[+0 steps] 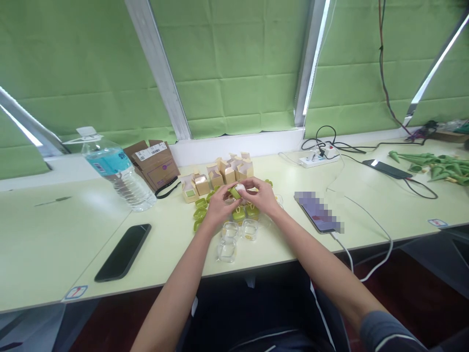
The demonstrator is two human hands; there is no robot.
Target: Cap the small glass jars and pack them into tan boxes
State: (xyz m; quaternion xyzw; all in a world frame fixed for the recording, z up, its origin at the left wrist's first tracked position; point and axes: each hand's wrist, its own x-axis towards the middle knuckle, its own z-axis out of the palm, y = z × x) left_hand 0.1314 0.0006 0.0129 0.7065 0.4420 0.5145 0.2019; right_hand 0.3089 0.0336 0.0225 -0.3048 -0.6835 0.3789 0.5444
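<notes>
My left hand point(220, 206) and my right hand point(261, 194) meet above the middle of the table. The left fingers are closed round a small green case point(235, 192). My right fingers pinch a small white piece point(240, 187) against it; its kind I cannot make out. Just below the hands stand two green cases with loops point(239, 213). Several clear plastic cups point(230, 230) lie nearer the table's front edge. Several green caps point(200, 213) are left of my left hand, and others are partly hidden behind the hands.
Small open cardboard boxes point(201, 184) stand behind the hands. Leftward are a large water bottle point(119, 171), a brown carton point(156, 166) and a black phone point(123, 252). Rightward lie a charging phone point(318, 212), a power strip point(318, 156), a dark device point(387, 169) and green cone-shaped pieces point(441, 168).
</notes>
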